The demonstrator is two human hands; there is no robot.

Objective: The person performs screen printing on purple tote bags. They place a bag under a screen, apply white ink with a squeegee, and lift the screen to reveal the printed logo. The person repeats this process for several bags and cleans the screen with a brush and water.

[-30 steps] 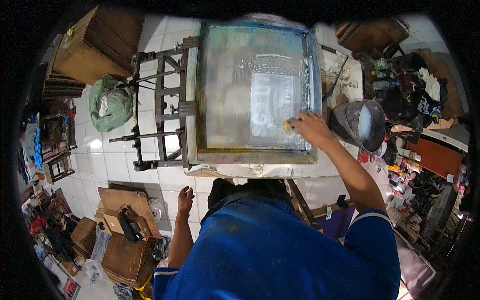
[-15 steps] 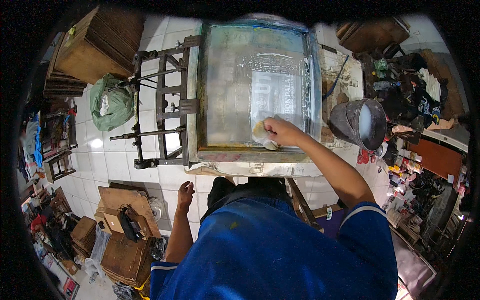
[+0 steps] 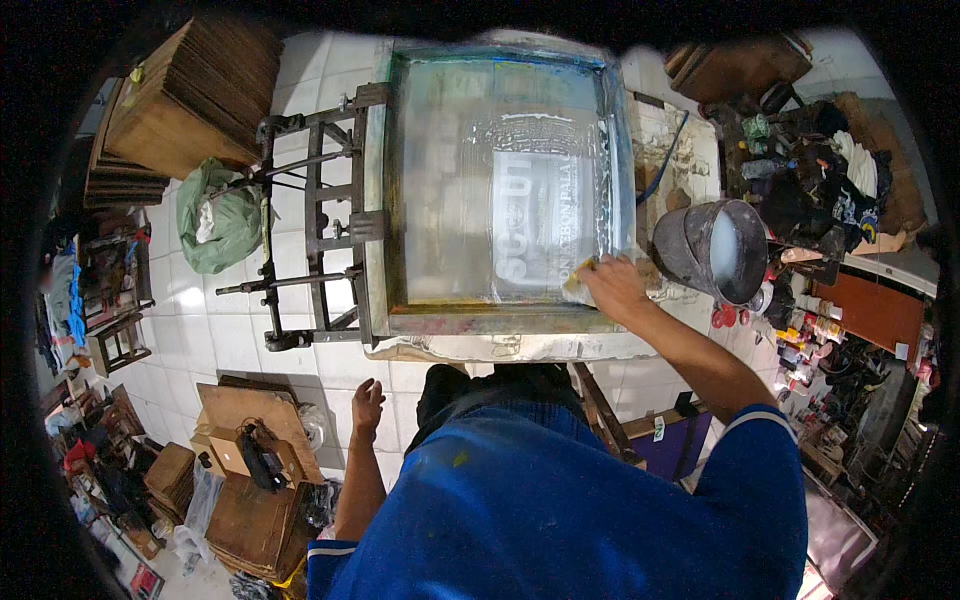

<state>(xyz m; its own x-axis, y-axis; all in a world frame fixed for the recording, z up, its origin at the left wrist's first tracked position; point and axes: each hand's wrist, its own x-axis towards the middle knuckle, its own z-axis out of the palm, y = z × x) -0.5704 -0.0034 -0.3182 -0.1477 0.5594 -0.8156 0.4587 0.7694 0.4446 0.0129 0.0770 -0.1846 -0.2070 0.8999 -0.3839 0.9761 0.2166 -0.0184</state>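
Observation:
A framed printing screen (image 3: 480,320) lies flat before me, its grey mesh bearing a pale lettered stencil (image 3: 540,215). Foamy wet streaks run above the stencil and down its right side. My right hand (image 3: 617,287) is closed around a yellowish-white sponge or rag (image 3: 576,284), pressed to the mesh near the screen's lower right corner. Part of that soft piece is hidden by the fingers. Off the table's near edge, to the left, my left hand (image 3: 367,408) hangs with loosely curled fingers apart, holding nothing.
A dark bucket (image 3: 685,245) with cloudy liquid stands tilted right of the screen. Left of it is a metal clamp rack (image 3: 320,230), with a green plastic bag (image 3: 215,235) beyond. Stacked boards (image 3: 190,100) stand far left. The table's whitish edge (image 3: 500,347) shows nearest me.
My right hand has moved the sponge or rag rightward and slightly nearer me, to the screen's lower right corner, uncovering more lettering. My left hand stays about the same.

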